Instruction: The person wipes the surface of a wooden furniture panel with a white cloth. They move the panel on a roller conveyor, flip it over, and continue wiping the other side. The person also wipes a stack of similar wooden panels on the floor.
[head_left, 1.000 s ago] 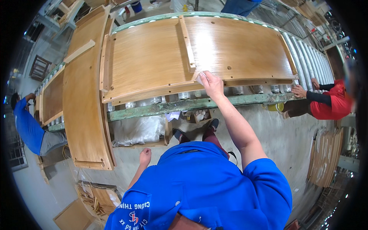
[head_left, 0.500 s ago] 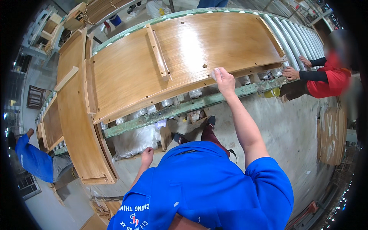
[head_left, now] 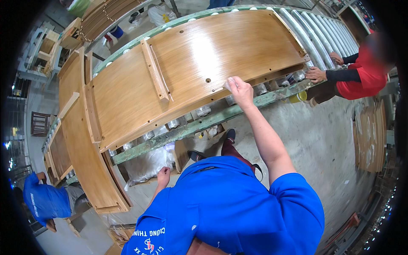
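A long varnished wooden panel (head_left: pixel 127 89) lies on the roller conveyor, with a wooden cross strip (head_left: pixel 154 71) standing up from its face. My right hand (head_left: pixel 242 94) is at the panel's near edge, right of a dark round hole (head_left: pixel 208 80). Its fingers pinch a crumpled whitish cloth (head_left: pixel 228 86) against the edge. My left hand (head_left: pixel 163 174) hangs low beside my body, away from the panel, its fingers curled in. Whether anything is inside those fingers is hidden. Below it to the left is clear plastic sheeting (head_left: pixel 146 166).
A second wooden panel (head_left: pixel 87 161) stretches toward me on the left. Metal rollers (head_left: pixel 312 36) continue at the right, where a person in red (head_left: pixel 361 76) rests both hands near the panel's end. Another person in blue (head_left: pixel 46 197) works at far left. The conveyor's green rail (head_left: pixel 199 126) runs before me.
The view has turned slightly, shifting the panel leftward in the picture. My right hand has slid a little right along the edge, away from the hole. The person in blue has shifted posture.
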